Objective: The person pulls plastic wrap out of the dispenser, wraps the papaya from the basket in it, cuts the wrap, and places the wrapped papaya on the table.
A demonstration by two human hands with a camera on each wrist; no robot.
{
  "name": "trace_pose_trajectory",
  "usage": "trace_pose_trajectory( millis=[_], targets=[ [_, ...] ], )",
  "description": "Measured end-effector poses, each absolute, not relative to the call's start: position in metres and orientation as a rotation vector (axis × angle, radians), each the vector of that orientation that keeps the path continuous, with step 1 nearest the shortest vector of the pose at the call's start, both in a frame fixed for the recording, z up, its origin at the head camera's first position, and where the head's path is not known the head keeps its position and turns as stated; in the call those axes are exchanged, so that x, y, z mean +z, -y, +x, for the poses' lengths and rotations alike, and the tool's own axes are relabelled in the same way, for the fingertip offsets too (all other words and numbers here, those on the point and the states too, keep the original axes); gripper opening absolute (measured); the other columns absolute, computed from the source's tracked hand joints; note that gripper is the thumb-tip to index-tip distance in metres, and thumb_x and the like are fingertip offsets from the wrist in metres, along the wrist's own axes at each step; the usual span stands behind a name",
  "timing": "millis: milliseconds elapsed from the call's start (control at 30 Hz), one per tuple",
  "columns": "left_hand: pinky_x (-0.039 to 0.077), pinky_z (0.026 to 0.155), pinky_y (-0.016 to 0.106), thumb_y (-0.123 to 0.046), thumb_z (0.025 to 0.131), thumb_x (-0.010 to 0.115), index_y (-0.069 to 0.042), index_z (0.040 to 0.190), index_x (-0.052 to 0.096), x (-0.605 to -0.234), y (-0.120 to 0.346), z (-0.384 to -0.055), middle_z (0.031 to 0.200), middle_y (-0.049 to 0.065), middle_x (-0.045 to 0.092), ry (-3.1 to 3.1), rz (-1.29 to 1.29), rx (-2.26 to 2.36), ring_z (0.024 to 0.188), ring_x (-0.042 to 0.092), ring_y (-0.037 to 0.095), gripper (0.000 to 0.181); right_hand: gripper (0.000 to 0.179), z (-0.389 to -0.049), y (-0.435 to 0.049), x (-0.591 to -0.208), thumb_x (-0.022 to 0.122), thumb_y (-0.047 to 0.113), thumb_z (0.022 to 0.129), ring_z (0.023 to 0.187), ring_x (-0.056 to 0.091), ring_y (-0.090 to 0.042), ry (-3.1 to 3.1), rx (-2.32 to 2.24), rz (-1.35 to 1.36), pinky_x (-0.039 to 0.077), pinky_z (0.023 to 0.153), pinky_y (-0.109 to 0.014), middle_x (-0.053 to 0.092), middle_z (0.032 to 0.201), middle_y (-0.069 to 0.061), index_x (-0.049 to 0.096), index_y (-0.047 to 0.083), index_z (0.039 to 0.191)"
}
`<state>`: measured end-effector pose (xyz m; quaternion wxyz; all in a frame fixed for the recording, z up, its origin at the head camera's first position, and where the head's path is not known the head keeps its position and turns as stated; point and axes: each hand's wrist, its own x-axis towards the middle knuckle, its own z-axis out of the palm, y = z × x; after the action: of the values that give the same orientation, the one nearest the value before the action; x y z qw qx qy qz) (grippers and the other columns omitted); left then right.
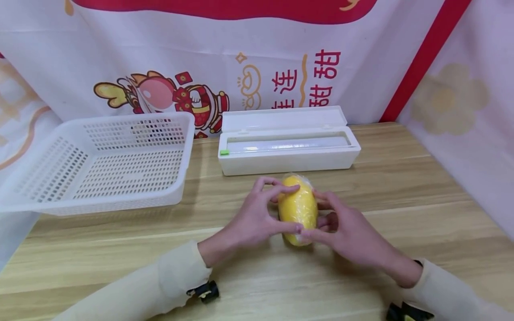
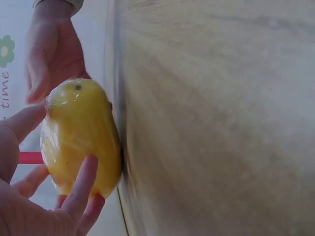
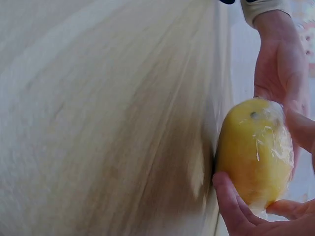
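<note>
A yellow oval fruit that looks like a mango (image 1: 296, 206), wrapped in clear cling film, rests on the table between my two hands. My left hand (image 1: 257, 218) holds its left side, with the thumb near its lower end and the fingers over its upper part. On the other side my right hand (image 1: 353, 232) grips it, its thumb close to the left thumb and its fingers curled along the right flank. In the left wrist view a small dark spot marks one end of the mango (image 2: 81, 132). Wrinkled, shiny film covers the mango (image 3: 256, 152) in the right wrist view.
Behind the hands stands a white cling film box (image 1: 289, 160), its lid raised and a film roll inside. A white perforated plastic basket (image 1: 186, 156) sits at the left on the wooden table (image 1: 401, 178). A printed cloth (image 1: 257, 40) hangs along the back.
</note>
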<state>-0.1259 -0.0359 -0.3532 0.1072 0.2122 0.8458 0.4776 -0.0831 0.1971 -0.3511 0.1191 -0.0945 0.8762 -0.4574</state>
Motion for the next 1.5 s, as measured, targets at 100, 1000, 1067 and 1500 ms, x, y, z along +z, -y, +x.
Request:
trace_pose_trajectory(
  millis=[100, 1000, 1067, 1500],
  targets=[
    [0.053, 0.108, 0.050, -0.039, 0.077, 0.096, -0.028, 0.144, 0.066, -0.351, 0.036, -0.127, 0.150, 0.006, 0.044, -2.483, 0.608, 1.400, 0.121, 0.063, 0.026, 0.074, 0.070, -0.089, -0.199, -0.351, 0.062, 0.047, 0.106, 0.118, 0.073, -0.026, -2.382, -1.475, -0.106, 0.063, 0.097, -0.039, 0.056, 0.153, -0.026, 0.030, 0.014, 0.160],
    [0.065, 0.085, 0.030, -0.023, 0.076, 0.098, -0.017, 0.155, 0.045, -0.349, 0.047, -0.136, 0.164, 0.005, 0.040, -2.329, 0.664, 1.619, 0.119, 0.070, 0.026, 0.096, 0.103, -0.106, -0.221, -0.358, 0.076, 0.004, 0.096, 0.126, 0.063, -0.023, -2.098, -1.815, -0.452, 0.061, 0.097, -0.025, 0.016, 0.177, -0.011, 0.012, 0.035, 0.171],
    [0.065, 0.089, 0.031, -0.017, 0.074, 0.099, -0.016, 0.157, 0.040, -0.349, 0.048, -0.137, 0.161, 0.006, 0.045, -2.291, 0.694, 1.628, 0.118, 0.072, 0.027, 0.102, 0.107, -0.106, -0.222, -0.359, 0.082, 0.007, 0.091, 0.126, 0.060, -0.027, -2.235, -1.732, -0.493, 0.060, 0.095, -0.026, 0.019, 0.177, -0.006, 0.016, 0.036, 0.170],
    [0.064, 0.091, 0.031, -0.012, 0.069, 0.101, -0.021, 0.171, 0.019, -0.354, 0.046, -0.144, 0.160, 0.004, 0.048, -2.179, 0.775, 1.401, 0.111, 0.074, 0.021, 0.131, 0.106, -0.110, -0.214, -0.365, 0.090, 0.019, 0.086, 0.129, 0.064, -0.036, -2.368, -1.577, -0.532, 0.060, 0.100, -0.026, 0.035, 0.172, -0.007, 0.025, 0.028, 0.170]
  ],
)
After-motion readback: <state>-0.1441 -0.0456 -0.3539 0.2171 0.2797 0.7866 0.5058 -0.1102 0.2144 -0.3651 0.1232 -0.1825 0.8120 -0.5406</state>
